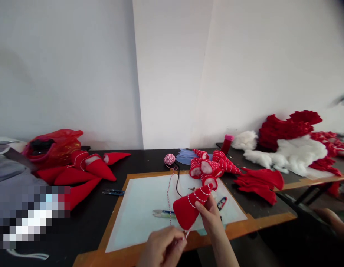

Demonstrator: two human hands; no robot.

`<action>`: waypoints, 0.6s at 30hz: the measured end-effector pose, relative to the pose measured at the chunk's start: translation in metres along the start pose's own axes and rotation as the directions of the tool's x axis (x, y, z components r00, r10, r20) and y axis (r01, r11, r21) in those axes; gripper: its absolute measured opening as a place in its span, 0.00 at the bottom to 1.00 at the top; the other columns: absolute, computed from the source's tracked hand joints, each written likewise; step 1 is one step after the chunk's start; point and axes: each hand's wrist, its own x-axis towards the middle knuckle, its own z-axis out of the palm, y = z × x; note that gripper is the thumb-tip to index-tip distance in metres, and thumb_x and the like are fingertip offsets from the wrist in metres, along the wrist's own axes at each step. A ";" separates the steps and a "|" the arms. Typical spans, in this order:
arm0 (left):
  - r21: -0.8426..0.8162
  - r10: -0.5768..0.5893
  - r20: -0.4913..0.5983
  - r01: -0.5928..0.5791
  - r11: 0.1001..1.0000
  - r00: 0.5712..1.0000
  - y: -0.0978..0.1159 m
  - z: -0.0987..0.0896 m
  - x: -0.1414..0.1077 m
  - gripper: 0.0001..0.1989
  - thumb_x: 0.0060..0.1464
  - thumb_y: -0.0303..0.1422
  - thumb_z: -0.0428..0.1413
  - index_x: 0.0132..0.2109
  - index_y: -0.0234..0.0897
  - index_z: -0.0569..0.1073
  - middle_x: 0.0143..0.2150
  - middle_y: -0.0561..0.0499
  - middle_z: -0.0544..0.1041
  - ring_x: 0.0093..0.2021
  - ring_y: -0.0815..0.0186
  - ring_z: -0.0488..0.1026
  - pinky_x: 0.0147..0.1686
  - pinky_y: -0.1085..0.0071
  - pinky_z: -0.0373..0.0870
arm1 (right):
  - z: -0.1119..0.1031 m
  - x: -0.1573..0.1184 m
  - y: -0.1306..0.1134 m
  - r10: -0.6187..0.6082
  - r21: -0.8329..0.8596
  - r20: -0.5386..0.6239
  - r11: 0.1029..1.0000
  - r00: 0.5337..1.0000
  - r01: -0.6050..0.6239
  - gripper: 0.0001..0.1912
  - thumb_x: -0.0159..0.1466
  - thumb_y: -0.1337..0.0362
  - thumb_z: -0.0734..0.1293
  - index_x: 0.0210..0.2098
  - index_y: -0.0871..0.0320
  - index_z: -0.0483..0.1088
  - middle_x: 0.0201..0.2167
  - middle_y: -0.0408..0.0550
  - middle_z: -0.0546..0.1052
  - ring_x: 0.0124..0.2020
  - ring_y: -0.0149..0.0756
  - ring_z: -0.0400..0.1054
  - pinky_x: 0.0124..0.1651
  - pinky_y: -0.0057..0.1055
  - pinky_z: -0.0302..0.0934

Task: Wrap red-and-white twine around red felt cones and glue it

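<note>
A red felt cone (185, 209) with red-and-white cord wound round its narrower part is held in my right hand (209, 211), tip pointing up and right. Below and left of its wide end, my left hand (163, 246) is closed on the twisted cord (188, 232), close to the cone's bottom edge. Another stretch of cord runs over the white sheet (135, 215) up to a cord ball (169, 159). Blue-handled snips (162, 213) lie on the sheet behind the cone, partly hidden by it.
Cord-wrapped cones (207, 167) are piled behind my right hand. Red felt pieces (258, 181) and white stuffing (297, 152) lie to the right. On the left are plain red cones (82, 176), a red bag (56, 142) and other snips (113, 192). Part of a person's arm (331, 220) shows far right.
</note>
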 end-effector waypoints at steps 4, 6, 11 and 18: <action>-0.056 -0.103 -0.020 0.101 0.993 0.995 0.004 -0.024 0.024 0.16 0.66 0.39 0.50 0.33 0.37 0.73 0.26 0.53 0.71 0.26 0.68 0.65 0.26 0.76 0.59 | -0.003 -0.009 -0.002 0.048 0.043 0.036 0.998 0.998 -0.050 0.26 0.50 0.59 0.80 0.47 0.54 0.76 0.43 0.50 0.81 0.43 0.45 0.74 0.48 0.40 0.65; -0.088 -0.117 0.002 0.117 0.989 0.993 -0.001 -0.027 0.030 0.16 0.66 0.40 0.50 0.33 0.37 0.73 0.26 0.53 0.71 0.27 0.68 0.65 0.27 0.75 0.59 | -0.002 -0.012 -0.004 0.064 0.052 0.069 0.996 0.996 -0.068 0.27 0.48 0.58 0.81 0.47 0.54 0.76 0.42 0.50 0.81 0.42 0.47 0.75 0.45 0.40 0.65; -0.131 -0.127 0.012 0.127 0.983 0.992 -0.005 -0.023 0.037 0.16 0.66 0.40 0.50 0.32 0.37 0.72 0.25 0.53 0.71 0.27 0.68 0.65 0.25 0.75 0.59 | 0.004 -0.016 -0.004 0.063 0.028 0.134 0.997 0.989 -0.068 0.28 0.45 0.56 0.81 0.44 0.55 0.77 0.38 0.49 0.80 0.36 0.42 0.73 0.40 0.36 0.65; -0.093 0.025 0.063 -0.019 0.995 0.998 0.025 -0.025 0.031 0.15 0.65 0.38 0.51 0.31 0.40 0.75 0.26 0.51 0.74 0.26 0.66 0.69 0.28 0.72 0.62 | 0.003 -0.013 0.002 0.058 -0.027 0.073 0.998 0.996 -0.057 0.26 0.49 0.61 0.81 0.46 0.55 0.76 0.41 0.49 0.81 0.41 0.42 0.73 0.45 0.35 0.64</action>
